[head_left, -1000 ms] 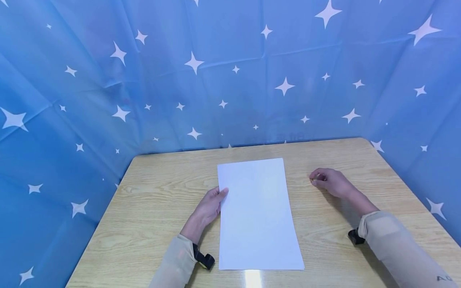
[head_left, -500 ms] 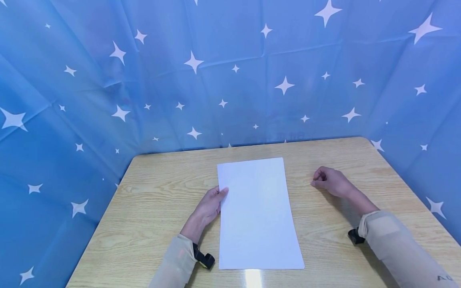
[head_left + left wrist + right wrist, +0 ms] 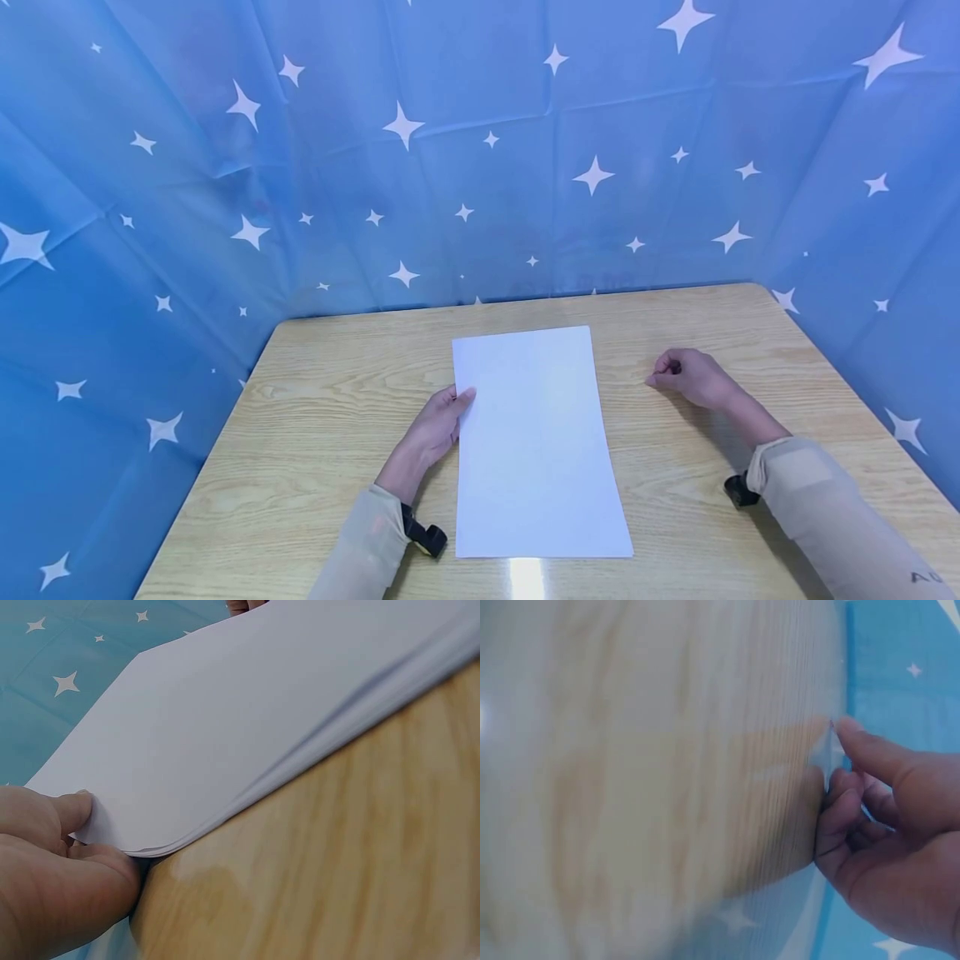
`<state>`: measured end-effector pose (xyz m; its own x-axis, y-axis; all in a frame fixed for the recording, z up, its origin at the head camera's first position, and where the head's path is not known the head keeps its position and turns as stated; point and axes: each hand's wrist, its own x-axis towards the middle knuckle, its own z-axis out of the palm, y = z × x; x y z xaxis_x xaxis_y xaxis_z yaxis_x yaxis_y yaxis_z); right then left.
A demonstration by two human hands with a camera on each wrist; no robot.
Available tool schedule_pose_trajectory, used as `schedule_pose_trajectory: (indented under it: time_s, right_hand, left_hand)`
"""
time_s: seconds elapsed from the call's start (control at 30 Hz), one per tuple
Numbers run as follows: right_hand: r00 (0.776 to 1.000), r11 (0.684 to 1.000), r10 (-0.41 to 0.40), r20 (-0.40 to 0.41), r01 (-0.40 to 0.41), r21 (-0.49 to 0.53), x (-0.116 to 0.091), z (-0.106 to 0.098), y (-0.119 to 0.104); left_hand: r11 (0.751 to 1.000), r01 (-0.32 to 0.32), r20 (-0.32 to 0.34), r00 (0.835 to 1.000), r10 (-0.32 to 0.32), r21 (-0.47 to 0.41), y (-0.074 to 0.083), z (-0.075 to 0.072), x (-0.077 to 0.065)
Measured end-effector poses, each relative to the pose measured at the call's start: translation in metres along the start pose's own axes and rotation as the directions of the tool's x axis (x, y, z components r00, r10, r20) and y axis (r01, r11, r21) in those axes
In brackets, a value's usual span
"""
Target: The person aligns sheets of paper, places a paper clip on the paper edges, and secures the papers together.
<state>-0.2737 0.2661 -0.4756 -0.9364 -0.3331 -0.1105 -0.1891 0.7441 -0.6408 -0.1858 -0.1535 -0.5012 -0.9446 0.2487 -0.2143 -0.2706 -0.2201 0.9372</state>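
A stack of white paper (image 3: 536, 442) lies lengthwise at the middle of the table. My left hand (image 3: 438, 425) grips its left edge, with the thumb (image 3: 73, 810) on top of the sheets and the other fingers partly hidden under the edge. Several sheet edges (image 3: 352, 727) show as layers in the left wrist view. To the right of the paper and apart from it, my right hand (image 3: 693, 379) rests low over the table, fingers bent. In the right wrist view its thumb tip (image 3: 847, 729) is near the tabletop; whether something thin sits between thumb and fingers cannot be made out.
The pale wooden table (image 3: 322, 467) has a glossy top with a bright reflection at its front. A blue cloth (image 3: 450, 167) with white stars hangs behind and along both sides. Black wrist cameras (image 3: 425, 533) sit at both cuffs.
One second ago a small brownish thing showed at my right fingertips; it no longer shows in the head view. The right fingers shifted slightly. My left hand and the paper stayed put.
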Motion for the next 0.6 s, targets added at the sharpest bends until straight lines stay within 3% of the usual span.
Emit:
schedule_pose_trajectory:
  time_s: [0.4,0.6]
  right_hand:
    - [0.998,0.993,0.029,0.048,-0.034,0.109,-0.0043,-0.0072,0.0035]
    - [0.999,0.996,0.024,0.037,-0.027,0.086,-0.0047,-0.007,0.0018]
  left_hand:
    - [1.0,0.007,-0.013,1.0,-0.007,-0.001,-0.0006,-0.0007,0.0016]
    - [1.0,0.006,-0.008,1.0,-0.006,-0.002,-0.0002,-0.0001,0.001]
